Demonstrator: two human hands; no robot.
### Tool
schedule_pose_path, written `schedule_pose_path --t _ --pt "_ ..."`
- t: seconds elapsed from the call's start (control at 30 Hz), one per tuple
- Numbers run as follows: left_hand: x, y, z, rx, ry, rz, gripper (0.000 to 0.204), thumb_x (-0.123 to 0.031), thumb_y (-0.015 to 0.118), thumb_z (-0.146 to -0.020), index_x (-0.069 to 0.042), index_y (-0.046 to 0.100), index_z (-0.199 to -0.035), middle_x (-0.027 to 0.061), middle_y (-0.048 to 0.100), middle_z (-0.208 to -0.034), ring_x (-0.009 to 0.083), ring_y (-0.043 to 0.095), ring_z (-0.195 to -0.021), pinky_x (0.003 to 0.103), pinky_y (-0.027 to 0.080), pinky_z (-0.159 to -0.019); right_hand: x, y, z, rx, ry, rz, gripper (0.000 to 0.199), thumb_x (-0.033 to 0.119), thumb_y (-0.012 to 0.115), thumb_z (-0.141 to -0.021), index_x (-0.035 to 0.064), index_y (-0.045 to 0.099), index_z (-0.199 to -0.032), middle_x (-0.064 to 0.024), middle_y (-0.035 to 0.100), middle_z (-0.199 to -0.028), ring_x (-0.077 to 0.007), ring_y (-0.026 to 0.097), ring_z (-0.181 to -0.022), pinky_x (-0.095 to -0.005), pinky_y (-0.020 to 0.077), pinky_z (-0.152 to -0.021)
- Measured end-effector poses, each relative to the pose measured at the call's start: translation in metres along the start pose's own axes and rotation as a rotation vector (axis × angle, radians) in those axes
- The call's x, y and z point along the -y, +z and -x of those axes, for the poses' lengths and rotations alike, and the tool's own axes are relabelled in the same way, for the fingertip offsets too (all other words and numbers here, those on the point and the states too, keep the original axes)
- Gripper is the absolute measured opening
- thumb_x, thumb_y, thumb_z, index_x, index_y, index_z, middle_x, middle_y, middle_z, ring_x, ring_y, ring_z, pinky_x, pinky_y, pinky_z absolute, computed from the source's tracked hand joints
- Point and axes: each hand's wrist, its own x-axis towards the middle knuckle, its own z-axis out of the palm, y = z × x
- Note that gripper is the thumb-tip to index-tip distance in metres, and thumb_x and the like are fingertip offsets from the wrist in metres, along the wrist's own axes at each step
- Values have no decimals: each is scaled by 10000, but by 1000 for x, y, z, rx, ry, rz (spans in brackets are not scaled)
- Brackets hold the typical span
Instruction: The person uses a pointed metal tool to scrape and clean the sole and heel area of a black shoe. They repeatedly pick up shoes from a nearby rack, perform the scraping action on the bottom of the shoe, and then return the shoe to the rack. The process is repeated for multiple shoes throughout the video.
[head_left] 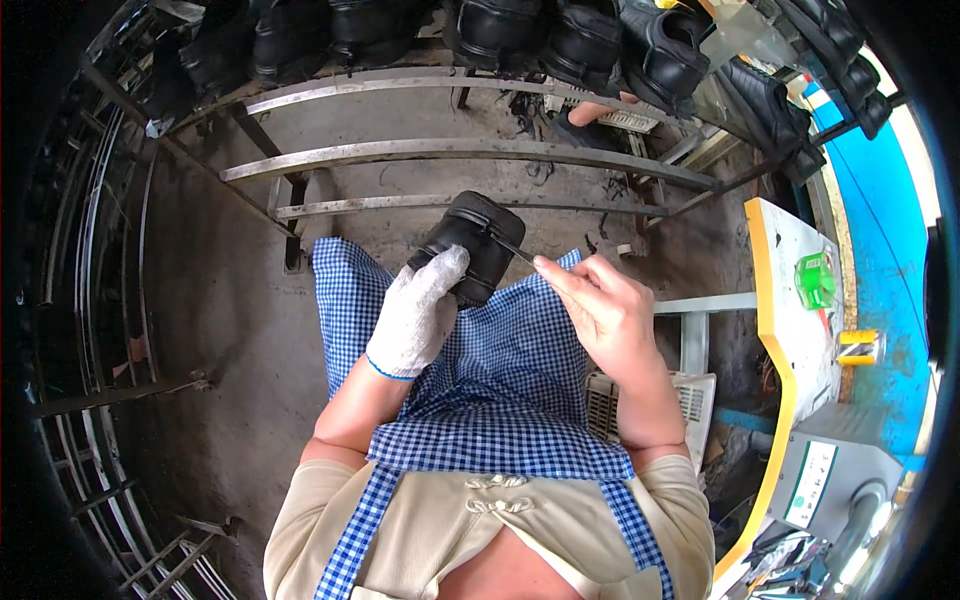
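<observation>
A black shoe point(472, 242) rests on my lap over a blue-and-white checked apron point(500, 380). My left hand point(418, 312), in a white knit glove, grips the shoe's near side and steadies it. My bare right hand point(600, 300) pinches a thin dark tool point(512, 246) whose tip touches the shoe's upper edge. The tool's far end is hard to make out against the black shoe.
A metal rack point(450, 150) with curved bars stands ahead, with several black shoes point(590, 45) along its top shelf. A yellow-edged white work table point(795, 300) with a green container point(815, 278) lies to the right. A white plastic crate point(700, 400) sits by my right knee. Metal frames point(90, 300) line the left.
</observation>
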Motion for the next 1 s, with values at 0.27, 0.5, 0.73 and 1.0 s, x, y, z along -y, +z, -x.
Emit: schedule_pose_path --t 0.27,0.5,0.73,1.0 --pt "1 1 -1 1 -20 2 446 -206 618 -939 28 533 -1309 110 636 -1200 193 612 -1088 328 484 -950 -3 2 2 -16 -53 112 481 36 726 -749 227 712 -1191 -37 548 -767 -193 591 -594 -332 497 -523" --pt "-4 7 0 41 -90 56 425 -221 624 -929 34 563 -1262 146 671 -1154 248 663 -1047 380 529 -934 0 11 2 -46 -63 159 536 55 714 -745 266 686 -1237 -26 544 -792 -190 601 -608 -332 512 -527" --pt "3 -1 -2 24 -65 64 397 -212 614 -936 21 569 -1254 137 668 -1147 237 660 -1029 375 532 -920 7 4 2 -52 -5 63 400 34 736 -779 193 735 -1147 -57 559 -746 -206 564 -564 -339 452 -510" --pt "3 6 -1 10 47 -47 390 -199 604 -957 7 551 -1284 81 640 -1150 162 589 -1054 301 461 -908 8 10 8 -46 -13 145 497 56 716 -747 232 701 -1211 -27 536 -790 -186 599 -612 -332 513 -527"
